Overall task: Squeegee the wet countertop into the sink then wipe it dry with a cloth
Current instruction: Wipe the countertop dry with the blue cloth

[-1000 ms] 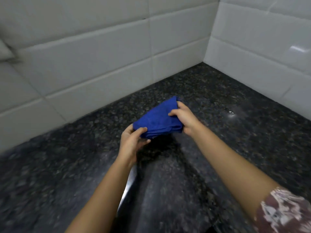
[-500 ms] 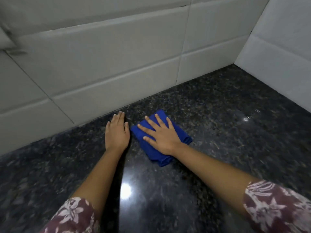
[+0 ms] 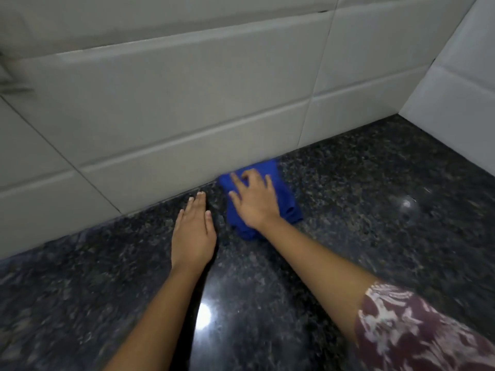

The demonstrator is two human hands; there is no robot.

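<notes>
A folded blue cloth [image 3: 284, 199] lies on the dark speckled granite countertop [image 3: 361, 236], its far edge up against the tiled back wall. My right hand [image 3: 253, 199] presses flat on top of the cloth with fingers spread; it is blurred by motion. My left hand [image 3: 193, 231] rests palm-down on the bare countertop just left of the cloth, fingers straight and pointing at the wall. No squeegee or sink is in view.
White tiled wall [image 3: 187, 108] runs along the back and meets a second tiled wall [image 3: 460, 84] at the right corner. Bright light reflections sit on the counter near me and at the right.
Both hands held the cloth in the air a second ago, then laid it on the counter. Since then my right hand has pushed the cloth away to the back wall; my left hand stays put.
</notes>
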